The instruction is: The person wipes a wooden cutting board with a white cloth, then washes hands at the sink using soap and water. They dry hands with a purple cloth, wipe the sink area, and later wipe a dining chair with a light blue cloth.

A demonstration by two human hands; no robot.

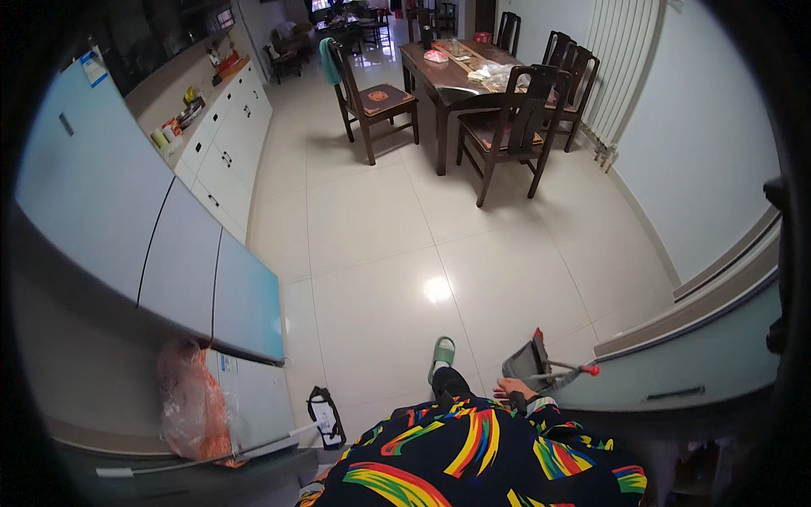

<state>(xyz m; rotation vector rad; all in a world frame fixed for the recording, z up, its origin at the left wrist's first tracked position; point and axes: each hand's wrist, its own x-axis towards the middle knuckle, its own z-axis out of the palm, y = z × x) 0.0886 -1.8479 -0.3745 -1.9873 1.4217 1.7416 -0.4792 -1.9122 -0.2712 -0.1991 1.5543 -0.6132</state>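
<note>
My right hand is low in the view, right of the middle, with its fingers stretched out and apart. Just beyond it stands a grey dustpan with red tips, close to the hand; I cannot tell whether they touch. My left hand is out of sight; only the patterned black top fills the lower middle. To the left of my body a flat mop head, black with a white pad, lies near a pale pole that slants off to the left. A green slipper shows on one foot.
A pale refrigerator lines the left side, with an orange plastic bag at its near end. White cabinets continue beyond it. Ahead are a dark dining table and several wooden chairs. A white radiator is on the right wall.
</note>
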